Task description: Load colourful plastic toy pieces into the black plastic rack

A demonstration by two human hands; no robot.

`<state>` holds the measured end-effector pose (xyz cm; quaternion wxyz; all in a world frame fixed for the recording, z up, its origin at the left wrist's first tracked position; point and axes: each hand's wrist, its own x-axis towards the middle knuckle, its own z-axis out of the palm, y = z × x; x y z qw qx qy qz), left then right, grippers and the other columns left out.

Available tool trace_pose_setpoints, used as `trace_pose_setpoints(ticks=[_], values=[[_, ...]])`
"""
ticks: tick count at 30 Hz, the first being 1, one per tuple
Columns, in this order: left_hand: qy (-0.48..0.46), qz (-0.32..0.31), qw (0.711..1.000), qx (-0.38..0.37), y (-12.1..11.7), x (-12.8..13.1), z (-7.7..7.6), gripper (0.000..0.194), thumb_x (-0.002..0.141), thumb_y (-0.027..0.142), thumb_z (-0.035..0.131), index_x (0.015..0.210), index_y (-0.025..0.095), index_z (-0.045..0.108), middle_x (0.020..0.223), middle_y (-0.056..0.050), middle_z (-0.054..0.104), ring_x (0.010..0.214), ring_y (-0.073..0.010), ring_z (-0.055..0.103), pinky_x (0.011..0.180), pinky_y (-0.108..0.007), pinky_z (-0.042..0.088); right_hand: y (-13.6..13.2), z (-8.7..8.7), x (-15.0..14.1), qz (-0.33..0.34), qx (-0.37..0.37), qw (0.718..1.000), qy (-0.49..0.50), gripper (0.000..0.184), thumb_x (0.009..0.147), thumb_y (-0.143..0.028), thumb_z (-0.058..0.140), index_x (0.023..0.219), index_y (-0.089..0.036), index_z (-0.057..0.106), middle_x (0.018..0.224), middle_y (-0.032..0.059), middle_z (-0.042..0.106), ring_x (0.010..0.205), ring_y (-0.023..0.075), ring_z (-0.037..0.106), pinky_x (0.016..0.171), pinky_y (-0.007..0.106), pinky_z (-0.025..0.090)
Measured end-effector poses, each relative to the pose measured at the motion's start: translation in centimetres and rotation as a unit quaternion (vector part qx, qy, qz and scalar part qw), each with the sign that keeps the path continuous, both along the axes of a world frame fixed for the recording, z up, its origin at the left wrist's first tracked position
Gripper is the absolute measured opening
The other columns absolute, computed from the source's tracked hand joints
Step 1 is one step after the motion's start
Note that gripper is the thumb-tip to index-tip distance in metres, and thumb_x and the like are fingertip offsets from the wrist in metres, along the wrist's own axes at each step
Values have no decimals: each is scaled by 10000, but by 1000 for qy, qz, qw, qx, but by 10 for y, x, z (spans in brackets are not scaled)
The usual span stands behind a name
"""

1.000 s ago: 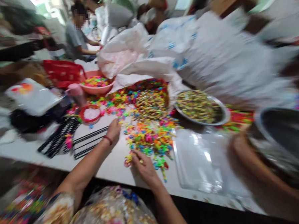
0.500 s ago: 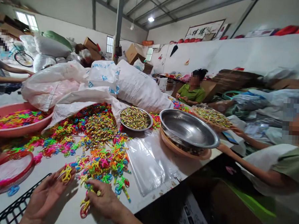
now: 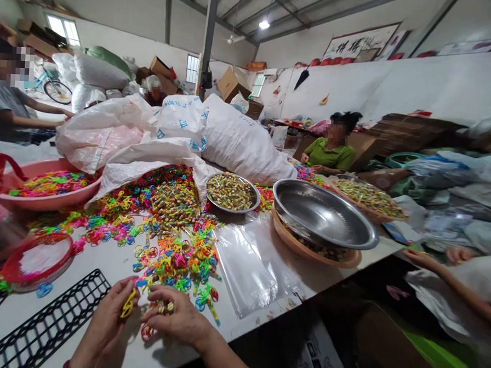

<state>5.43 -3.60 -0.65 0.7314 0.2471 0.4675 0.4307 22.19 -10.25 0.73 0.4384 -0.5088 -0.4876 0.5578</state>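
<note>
At the table's near edge, a black plastic grid tray [image 3: 44,324] lies left of your hands. Your left hand [image 3: 106,322] pinches a yellow plastic ring toy [image 3: 127,307] between curled fingers. Just beside it, your right hand [image 3: 176,317] rests half-closed on small pieces at the near end of the heap of bright plastic ring toys [image 3: 172,246]; whether it grips one I cannot tell. Further right lie clear plastic bags [image 3: 245,266] and a steel basin [image 3: 324,215]. The white sacks [image 3: 235,137] carry blue print, too small to read.

Counting what's lying around me

I'm seeing two steel bowls [image 3: 324,213] [image 3: 232,191], one pink basin [image 3: 43,192], one red basket [image 3: 36,258], three white sacks [image 3: 239,137], and countless coloured rings [image 3: 176,257].
</note>
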Motion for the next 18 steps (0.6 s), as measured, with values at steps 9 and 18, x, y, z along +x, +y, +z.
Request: trace_pose_setpoints(ticks=[9,18], values=[[80,15,991,103,-15,13,15,454,711,594,707,749,202,481,587,71,464,499,-84,416,486,-225,359,4,-2,-8,-6,64,988,-137,297,915,-464,549,1012,-210,669,889,31,733,799,178,690,727,293,554],[77,-2,989,125,-24,16,14,501,748,666,649,827,207,467,673,61,482,567,-89,433,544,-236,365,8,-15,-8,-30,120,978,-169,408,877,-522,591,1087,-208,746,1043,109,761,923,246,707,857,399,569]])
